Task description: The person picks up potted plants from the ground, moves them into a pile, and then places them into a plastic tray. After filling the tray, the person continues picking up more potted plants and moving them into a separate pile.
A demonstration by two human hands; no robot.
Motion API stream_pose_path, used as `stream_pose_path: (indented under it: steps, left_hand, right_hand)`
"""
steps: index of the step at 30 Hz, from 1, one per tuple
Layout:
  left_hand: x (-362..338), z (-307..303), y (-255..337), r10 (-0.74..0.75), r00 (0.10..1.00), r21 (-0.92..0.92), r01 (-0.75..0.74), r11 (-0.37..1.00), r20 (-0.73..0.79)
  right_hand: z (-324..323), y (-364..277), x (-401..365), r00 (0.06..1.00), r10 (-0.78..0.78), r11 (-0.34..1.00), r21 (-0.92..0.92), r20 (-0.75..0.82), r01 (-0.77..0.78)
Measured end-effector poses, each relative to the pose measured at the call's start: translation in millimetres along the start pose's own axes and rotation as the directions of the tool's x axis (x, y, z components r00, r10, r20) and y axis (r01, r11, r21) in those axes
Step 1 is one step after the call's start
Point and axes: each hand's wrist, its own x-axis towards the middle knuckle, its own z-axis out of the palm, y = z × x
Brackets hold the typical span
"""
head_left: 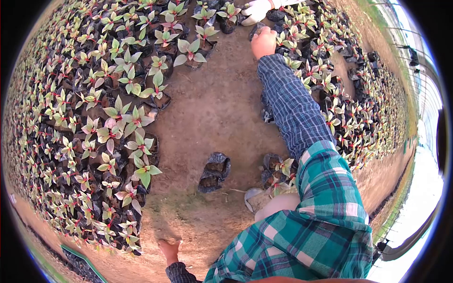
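My right hand (264, 43) reaches out at the top, fingers closed at the rim of a small black nursery bag (256, 30) with soil in it. The fingertips are partly hidden. Just beyond it is another person's white-gloved hand (257, 11), close to the potted seedlings. My left hand (169, 249) is low in the view over bare soil, thumb apart from the fingers, holding nothing. Two black soil bags (214, 172) without visible plants stand on the path between my arms.
Dense rows of seedlings in black bags (113, 111) fill the left. More seedlings (330, 80) stand on the right, past my sleeve. A few bags with a seedling (277, 169) sit near my knee. Bare soil (212, 104) runs between the rows.
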Motion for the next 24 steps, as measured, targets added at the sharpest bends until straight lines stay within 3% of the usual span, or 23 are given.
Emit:
stream_pose_path:
  steps: [1, 2, 4, 6, 8, 12, 15, 16, 18, 19, 22, 23, 24]
  left_hand:
    - [2, 2, -1, 0.012, 1.0, 0.002, -0.012, 1.0, 0.0]
    - [3, 3, -2, 0.014, 1.0, 0.005, -0.014, 1.0, -0.002]
    - [3, 2, -3, -0.013, 1.0, 0.03, 0.012, 0.999, 0.025]
    - [3, 0, -1, -0.016, 0.999, 0.024, 0.015, 1.0, 0.032]
    - [2, -2, 1, -0.027, 0.999, 0.012, 0.026, 1.0, 0.041]
    - [4, 1, -1, 0.031, 0.999, 0.023, -0.032, 0.999, 0.014]
    - [-1, 0, 3, -0.013, 1.0, 0.022, 0.013, 1.0, -0.002]
    - [-1, -2, 3, -0.023, 0.999, 0.019, 0.023, 1.0, 0.03]
    - [-1, -4, 6, -0.013, 0.999, 0.026, 0.012, 1.0, 0.04]
    - [4, -1, -1, -0.009, 0.998, 0.044, 0.006, 0.999, 0.07]
    - [3, 1, -3, 0.016, 0.998, 0.025, -0.017, 1.0, 0.055]
    - [2, -2, 1, -0.005, 0.998, 0.022, 0.003, 1.0, 0.063]
    - [2, -4, 5, -0.004, 0.998, 0.018, 0.003, 1.0, 0.064]
  right_hand:
    - [-1, 8, 10, 0.998, 0.067, 0.991, -0.118, 0.0, -0.066]
    - [8, 27, 23, 1.0, -0.006, 0.946, -0.323, 0.004, 0.007]
    - [13, 44, 37, 0.996, 0.09, 0.939, -0.335, 0.009, -0.082]
    - [14, 54, 48, 0.942, 0.253, 0.933, -0.314, 0.219, -0.177]
    - [0, 46, 48, 0.919, 0.257, 0.938, -0.305, 0.297, -0.164]
    - [9, 57, 45, 0.967, 0.075, 0.936, -0.352, 0.245, 0.017]
    - [12, 61, 33, 0.975, -0.212, 0.955, -0.197, 0.071, 0.222]
    - [27, 81, 39, 0.952, -0.282, 0.901, -0.307, 0.116, 0.305]
    - [-38, 6, -5, 0.906, -0.423, 0.906, 0.013, -0.013, 0.423]
    - [-55, -6, -25, 0.905, -0.425, 0.905, 0.021, 0.003, 0.425]
    - [-96, -23, -72, 0.788, -0.567, 0.818, 0.28, 0.241, 0.503]
    - [-109, -22, -92, 0.763, -0.58, 0.801, 0.372, 0.286, 0.47]
    - [-128, -28, -111, 0.707, -0.558, 0.824, 0.393, 0.435, 0.408]
